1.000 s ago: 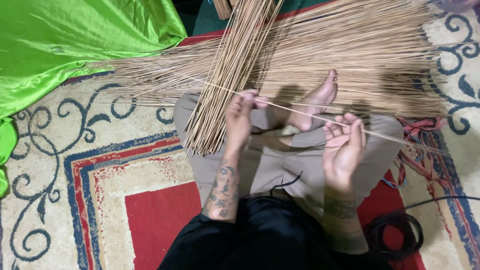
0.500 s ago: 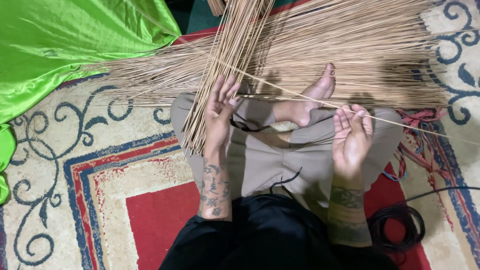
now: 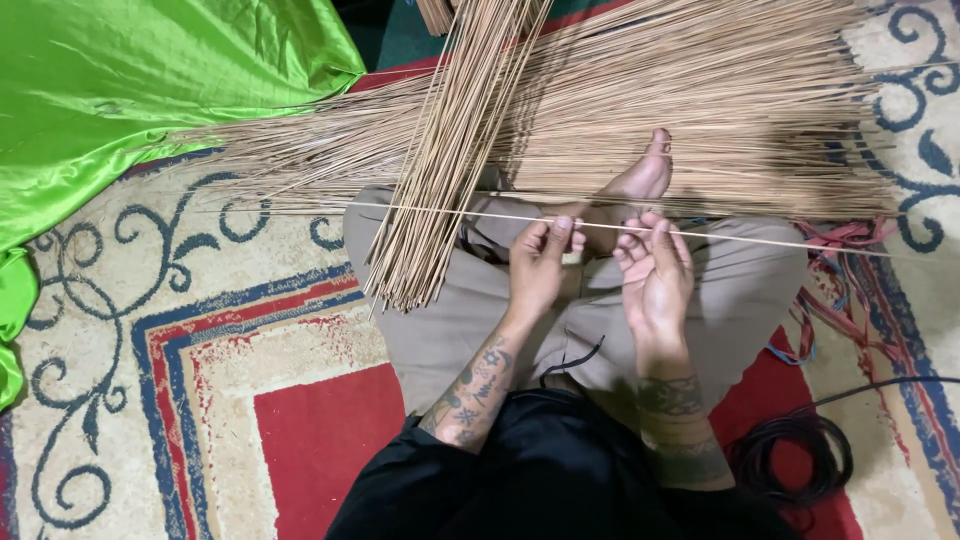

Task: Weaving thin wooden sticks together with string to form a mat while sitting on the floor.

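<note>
Centrally, both hands [image 3: 600, 265] on thin stick [image 3: 760, 238]

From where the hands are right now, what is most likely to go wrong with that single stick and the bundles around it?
1. The thin stick is pinched near its middle by the left hand and right hand, with long free ends; it might bend or snap.
2. Its left end crosses the upright bundle of sticks leaning on the knee, so a pull may snag or topple it.
3. The bare foot rests against the flat pile of sticks; shifting it may scatter them.
</note>
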